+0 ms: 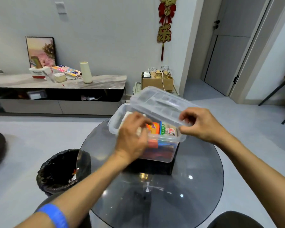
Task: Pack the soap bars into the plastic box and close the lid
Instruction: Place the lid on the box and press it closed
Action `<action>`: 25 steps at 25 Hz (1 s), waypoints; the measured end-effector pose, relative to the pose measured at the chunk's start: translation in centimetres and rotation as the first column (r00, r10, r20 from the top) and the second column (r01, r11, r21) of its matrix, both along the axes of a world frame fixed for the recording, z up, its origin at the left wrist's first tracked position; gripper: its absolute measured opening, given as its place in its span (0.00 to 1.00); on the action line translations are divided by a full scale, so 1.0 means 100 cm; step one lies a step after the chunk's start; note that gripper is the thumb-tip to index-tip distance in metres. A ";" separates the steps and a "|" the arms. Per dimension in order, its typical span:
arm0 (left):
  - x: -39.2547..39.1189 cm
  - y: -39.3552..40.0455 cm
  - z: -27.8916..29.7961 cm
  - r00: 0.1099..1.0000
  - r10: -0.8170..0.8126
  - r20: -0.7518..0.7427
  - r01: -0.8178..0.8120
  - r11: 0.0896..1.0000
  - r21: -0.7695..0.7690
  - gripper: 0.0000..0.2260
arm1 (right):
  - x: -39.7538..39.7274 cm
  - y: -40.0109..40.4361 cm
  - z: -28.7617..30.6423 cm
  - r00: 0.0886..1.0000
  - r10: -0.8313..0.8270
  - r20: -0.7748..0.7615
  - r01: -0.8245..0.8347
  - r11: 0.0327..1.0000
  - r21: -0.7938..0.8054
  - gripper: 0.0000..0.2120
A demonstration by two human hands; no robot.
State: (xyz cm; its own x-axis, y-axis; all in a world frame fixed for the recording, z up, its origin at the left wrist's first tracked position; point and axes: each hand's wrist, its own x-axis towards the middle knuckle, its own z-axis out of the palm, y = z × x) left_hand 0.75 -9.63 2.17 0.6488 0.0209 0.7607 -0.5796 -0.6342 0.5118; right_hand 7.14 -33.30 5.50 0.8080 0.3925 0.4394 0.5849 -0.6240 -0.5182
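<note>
A clear plastic box [164,145] stands on a round dark glass table [155,186]. Several boxed soap bars stand inside it: an orange one [153,127], a green-and-blue one [162,129] and a beige one [170,131]. The clear lid [158,102] is tilted up over the box, its far edge high. My right hand [202,124] pinches the lid's near right corner. My left hand [132,134] reaches over the box's left rim, fingers curled around a pale soap bar [139,130] that is mostly hidden and blurred.
A bin with a black bag [61,170] stands left of the table. A low marble-topped cabinet [56,83] with clutter runs along the back wall. A cardboard box [157,80] sits on the floor behind. A chair [280,89] is at the right.
</note>
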 end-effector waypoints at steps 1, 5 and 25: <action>0.004 0.026 0.005 0.992 0.124 -0.017 -0.125 0.988 -0.093 0.10 | -0.002 0.014 0.001 0.998 0.066 0.015 -0.065 0.994 -0.088 0.09; 0.034 0.091 0.009 0.816 0.250 -0.521 -0.390 0.903 -0.178 0.15 | -0.002 0.047 -0.003 0.980 0.197 0.004 -0.189 0.948 -0.255 0.10; 0.037 0.064 -0.010 0.744 -0.211 -0.634 -0.459 0.528 -0.714 0.22 | 0.027 0.040 -0.039 0.519 -0.177 -0.836 0.764 0.535 0.361 0.26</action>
State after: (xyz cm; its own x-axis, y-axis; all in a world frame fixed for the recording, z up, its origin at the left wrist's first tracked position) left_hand 4.43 -3.25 1.12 0.8428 0.4994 -0.2006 0.1081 0.2080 0.9721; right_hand 9.86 -29.32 1.62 0.8876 -0.2962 -0.3528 -0.3721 -0.0094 -0.9282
